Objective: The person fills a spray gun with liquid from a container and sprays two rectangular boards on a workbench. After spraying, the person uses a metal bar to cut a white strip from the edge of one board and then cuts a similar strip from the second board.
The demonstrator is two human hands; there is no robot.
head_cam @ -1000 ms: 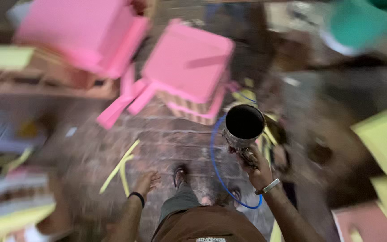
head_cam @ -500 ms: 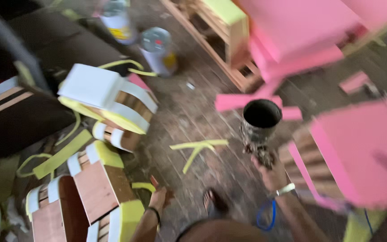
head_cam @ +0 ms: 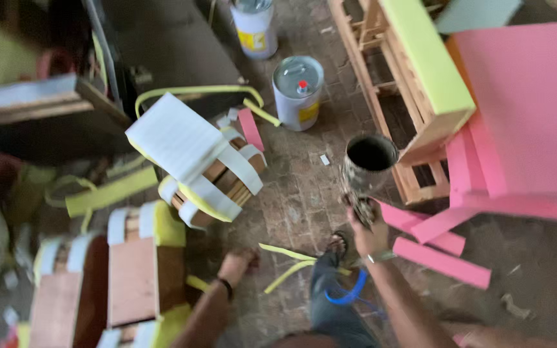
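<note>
My right hand (head_cam: 369,229) grips the lower part of a dirty open metal can (head_cam: 365,169), held upright with its dark inside showing. A bracelet sits on that wrist. My left hand (head_cam: 238,265) hangs low beside my leg, fingers curled loosely, holding nothing that I can see; a dark band is on its wrist. Below the can, my sandalled foot (head_cam: 338,243) stands on the brick floor next to yellow foam strips (head_cam: 286,263) and a blue hose loop (head_cam: 348,294).
Two sealed tins (head_cam: 298,91) (head_cam: 253,26) stand ahead. A wooden frame with yellow foam (head_cam: 421,61) and pink foam slabs (head_cam: 530,109) fill the right. Foam-wrapped wooden pieces (head_cam: 195,161) (head_cam: 138,264) lie left, and pink offcuts (head_cam: 443,261) at right.
The view has swung left and steadied. The can stays in my right hand. The pink foam pieces have shifted to the right edge, and the tins have come nearer the centre.
</note>
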